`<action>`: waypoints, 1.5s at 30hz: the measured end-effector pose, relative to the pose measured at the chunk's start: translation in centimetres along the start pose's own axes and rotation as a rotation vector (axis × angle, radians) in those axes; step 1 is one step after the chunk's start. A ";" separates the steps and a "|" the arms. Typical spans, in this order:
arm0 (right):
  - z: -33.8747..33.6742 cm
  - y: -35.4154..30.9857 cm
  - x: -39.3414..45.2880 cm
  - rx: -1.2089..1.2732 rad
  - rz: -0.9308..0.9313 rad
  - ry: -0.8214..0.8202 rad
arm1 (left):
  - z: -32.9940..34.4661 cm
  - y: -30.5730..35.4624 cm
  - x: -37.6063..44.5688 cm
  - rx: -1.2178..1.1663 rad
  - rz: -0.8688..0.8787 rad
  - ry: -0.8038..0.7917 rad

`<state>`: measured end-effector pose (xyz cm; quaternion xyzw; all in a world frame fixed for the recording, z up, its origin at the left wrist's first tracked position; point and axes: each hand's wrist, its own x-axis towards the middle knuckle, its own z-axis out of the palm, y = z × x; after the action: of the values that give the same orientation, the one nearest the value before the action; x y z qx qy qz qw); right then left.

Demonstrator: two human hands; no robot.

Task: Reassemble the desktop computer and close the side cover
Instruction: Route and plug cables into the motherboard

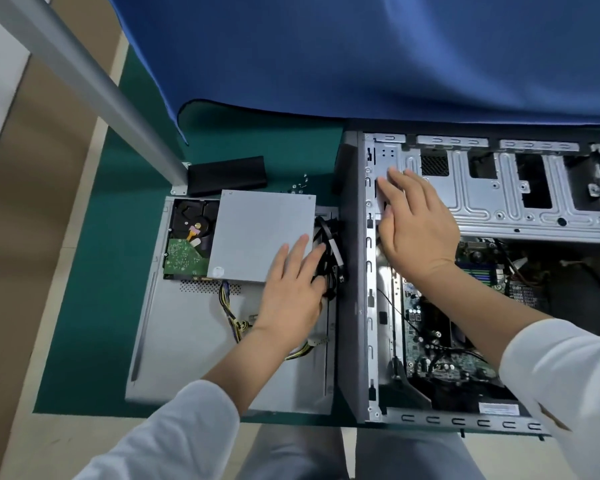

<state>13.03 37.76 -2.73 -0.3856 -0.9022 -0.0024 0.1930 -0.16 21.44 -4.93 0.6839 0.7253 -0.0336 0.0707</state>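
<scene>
Two spread hands: the left hand (293, 289) flat on the power supply (262, 235), likely heavy, rigid; the right hand (418, 225) rests on the case (534, 199).

Green mat (94, 306), blue cloth (361, 57) draped behind, grey post (84, 81), possibly tan flooring (32, 254)

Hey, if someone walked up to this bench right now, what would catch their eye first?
The open computer case on the right, motherboard exposed, with the right hand laid flat on its metal frame. Left of it, the grey power supply lies on the removed side cover, the left hand over its black cables.
</scene>
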 end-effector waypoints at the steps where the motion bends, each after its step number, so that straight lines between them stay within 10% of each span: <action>1: 0.0 0.0 0.0 0.001 0.003 0.002 | -0.2 0.4 0.2 0.051 -0.044 -0.049; 10: 0.2 0.0 -0.1 -0.009 -0.002 0.036 | -0.6 2.0 5.4 0.374 -0.170 -0.221; 20: 0.6 0.6 0.0 -0.013 -0.092 0.092 | -1.0 2.0 5.4 0.098 -0.278 -0.183; 38: -4.0 2.7 -1.6 0.218 -0.141 -0.476 | -5.4 1.0 0.0 -0.680 -0.854 0.148; 45: -7.4 2.9 -3.2 0.621 0.001 -0.495 | -8.5 6.8 -0.6 -1.516 -0.857 0.455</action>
<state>19.60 36.48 2.57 -0.2983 -0.8790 0.3639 0.0771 6.18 22.48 3.88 0.1149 0.7422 0.5666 0.3389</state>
